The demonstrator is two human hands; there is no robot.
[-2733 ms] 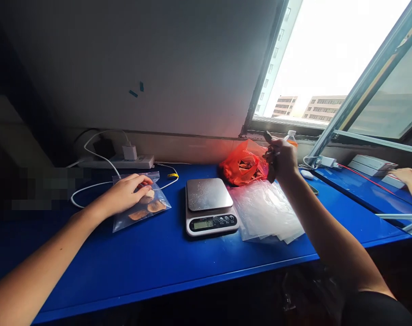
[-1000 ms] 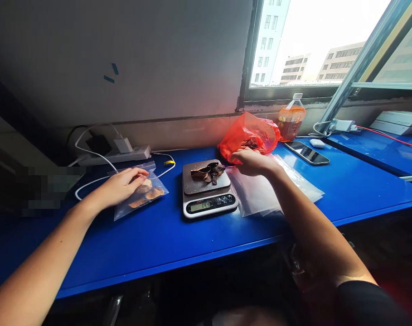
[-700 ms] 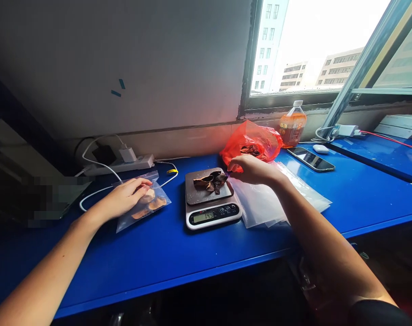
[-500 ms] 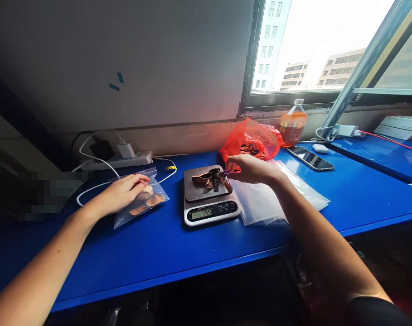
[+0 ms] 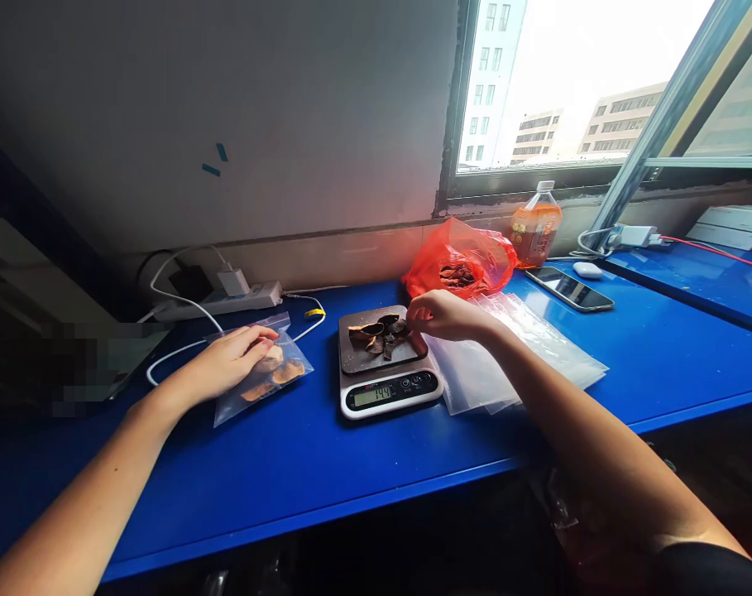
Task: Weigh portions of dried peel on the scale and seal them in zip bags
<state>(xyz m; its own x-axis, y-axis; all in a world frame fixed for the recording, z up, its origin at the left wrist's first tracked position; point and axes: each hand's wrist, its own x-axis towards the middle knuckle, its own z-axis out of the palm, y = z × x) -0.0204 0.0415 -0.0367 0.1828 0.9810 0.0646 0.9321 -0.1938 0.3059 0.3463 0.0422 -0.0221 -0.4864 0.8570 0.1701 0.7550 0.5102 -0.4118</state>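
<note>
My left hand (image 5: pixel 232 360) lies with its fingers stretched out over a clear zip bag (image 5: pixel 230 407) that holds several pale brown dried peel pieces (image 5: pixel 287 370). A white digital kitchen scale (image 5: pixel 391 397) with a dark weighing plate and a lit display stands in the middle. Curled dark dried peel (image 5: pixel 385 333) is heaped on its plate. At the plate's right edge, beside the peel, my right hand (image 5: pixel 447 314) is closed in a pinch. Its fingertips are partly hidden, and I cannot make out what is between them.
Behind the right hand, a red plastic bag (image 5: pixel 475 240) holds more dried peel. Flat clear bags (image 5: pixel 537 348) lie on the blue table (image 5: pixel 276 497). A drink bottle (image 5: pixel 535 223), a phone (image 5: pixel 571 288) and a white earbud case (image 5: pixel 587 270) are farther right. A power strip (image 5: pixel 267 295) with cables lies left.
The right hand's fingers have curled in more beside the heap, and the dark peel pieces have shifted slightly. My left hand still rests on the zip bag. The whole view has moved a little.
</note>
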